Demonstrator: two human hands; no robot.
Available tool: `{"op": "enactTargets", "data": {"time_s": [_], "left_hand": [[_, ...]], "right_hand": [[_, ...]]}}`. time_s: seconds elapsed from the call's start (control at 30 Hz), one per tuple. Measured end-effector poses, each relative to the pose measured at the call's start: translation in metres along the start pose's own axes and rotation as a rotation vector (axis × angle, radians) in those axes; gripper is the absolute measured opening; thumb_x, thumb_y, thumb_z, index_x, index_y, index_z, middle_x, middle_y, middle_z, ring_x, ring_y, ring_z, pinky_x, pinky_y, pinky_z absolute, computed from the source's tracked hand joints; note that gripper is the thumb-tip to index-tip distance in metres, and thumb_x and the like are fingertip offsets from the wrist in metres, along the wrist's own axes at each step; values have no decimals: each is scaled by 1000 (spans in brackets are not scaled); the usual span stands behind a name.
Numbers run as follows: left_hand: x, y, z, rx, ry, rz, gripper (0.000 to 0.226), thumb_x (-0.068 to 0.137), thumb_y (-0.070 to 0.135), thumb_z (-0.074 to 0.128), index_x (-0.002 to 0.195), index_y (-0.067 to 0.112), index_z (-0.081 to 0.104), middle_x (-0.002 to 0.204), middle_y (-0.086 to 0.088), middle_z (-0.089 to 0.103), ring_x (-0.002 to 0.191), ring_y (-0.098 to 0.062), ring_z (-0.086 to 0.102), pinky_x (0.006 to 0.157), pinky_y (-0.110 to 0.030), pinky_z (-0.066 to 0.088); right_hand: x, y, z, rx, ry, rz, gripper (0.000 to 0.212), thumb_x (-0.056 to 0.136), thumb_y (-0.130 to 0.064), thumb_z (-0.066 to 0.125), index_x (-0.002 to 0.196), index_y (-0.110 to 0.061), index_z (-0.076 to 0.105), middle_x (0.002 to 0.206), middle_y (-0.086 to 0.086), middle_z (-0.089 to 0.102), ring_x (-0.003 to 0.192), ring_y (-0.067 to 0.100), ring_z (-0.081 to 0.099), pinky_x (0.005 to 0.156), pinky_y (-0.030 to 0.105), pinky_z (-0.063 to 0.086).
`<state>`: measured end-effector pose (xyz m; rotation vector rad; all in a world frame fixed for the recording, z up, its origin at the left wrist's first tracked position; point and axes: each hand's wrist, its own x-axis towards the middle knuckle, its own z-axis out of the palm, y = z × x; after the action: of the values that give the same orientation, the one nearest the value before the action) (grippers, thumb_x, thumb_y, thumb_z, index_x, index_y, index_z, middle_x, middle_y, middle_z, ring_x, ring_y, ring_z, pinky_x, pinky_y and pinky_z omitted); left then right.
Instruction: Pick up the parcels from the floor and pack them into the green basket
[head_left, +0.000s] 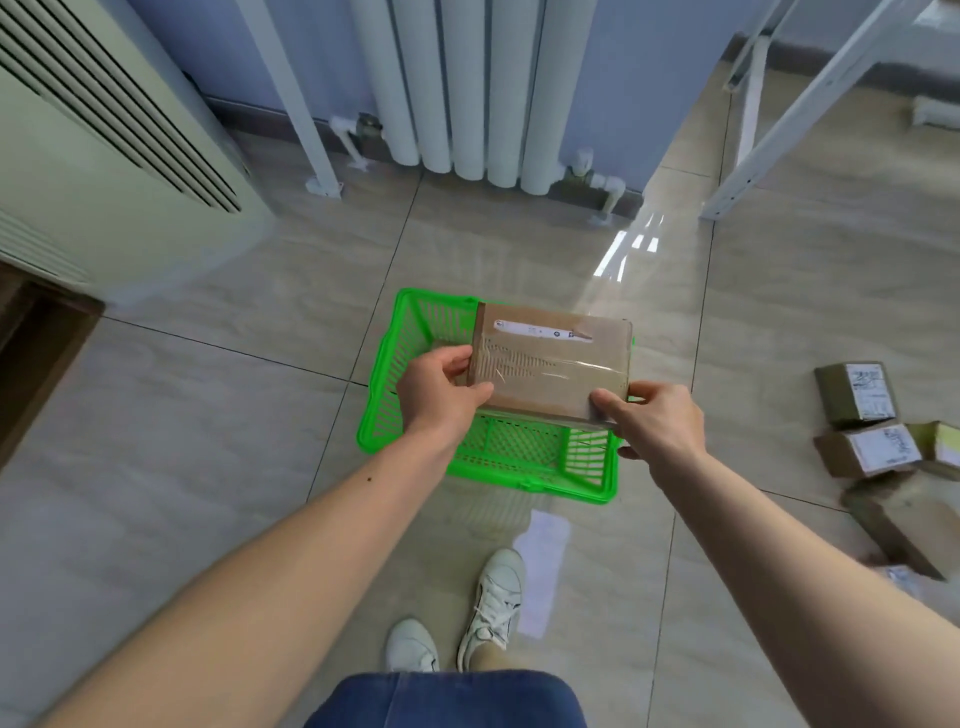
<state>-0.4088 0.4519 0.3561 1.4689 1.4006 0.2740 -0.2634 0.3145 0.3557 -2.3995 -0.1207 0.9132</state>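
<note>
Head view, both hands, left hand (441, 392), right hand (652, 418), gripping brown parcel (553, 364) above green basket (387, 395)

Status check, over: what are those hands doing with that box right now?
Left hand and right hand both gripping one parcel. Held above green basket, not yet in. More parcels on floor to the right. Nothing in the way.

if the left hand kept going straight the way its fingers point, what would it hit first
The left hand already grips the parcel's left edge, fingers pointing right, so the parcel itself blocks it at once; the green basket lies below that line.
</note>
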Motion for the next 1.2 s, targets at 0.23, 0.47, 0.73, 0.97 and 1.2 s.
{"op": "enactTargets", "data": {"time_s": [0.23,0.47,0.73,0.97,1.2], "left_hand": [[74,-77,58,7,-41,-20,60,65,-6,83,121,4,64,111,-9,70,87,-13,64,79,-21,51],[142,-162,114,153,-70,-99,43,68,13,86,108,8,71,103,-6,72,84,-14,62,79,-21,46],[192,-219,158,279,-119,-35,36,73,13,83,107,6,72,107,-7,72,88,-17,60,84,-23,45],[215,-227,186,397,-181,14,20,88,17,68,105,9,70,115,-4,59,94,-18,54,91,-24,44],[224,-234,203,565,-256,70,39,97,15,54,135,7,48,139,-11,35,126,-27,43,112,-33,32]], "right_hand": [[82,53,74,52,27,18,14,79,-30,76,77,-17,71,77,9,77,62,24,75,63,44,64],[158,111,145,73,68,110,24,75,-29,75,60,-11,69,59,7,74,55,24,74,73,44,63],[222,145,200,101,142,131,23,79,-27,75,62,-11,69,66,13,75,62,28,75,79,42,62],[262,155,220,193,159,241,26,83,-21,75,63,-12,60,81,15,73,71,32,75,70,42,64],[283,163,247,209,190,265,23,81,-29,75,74,-10,66,93,18,74,87,35,73,84,45,60]]}}
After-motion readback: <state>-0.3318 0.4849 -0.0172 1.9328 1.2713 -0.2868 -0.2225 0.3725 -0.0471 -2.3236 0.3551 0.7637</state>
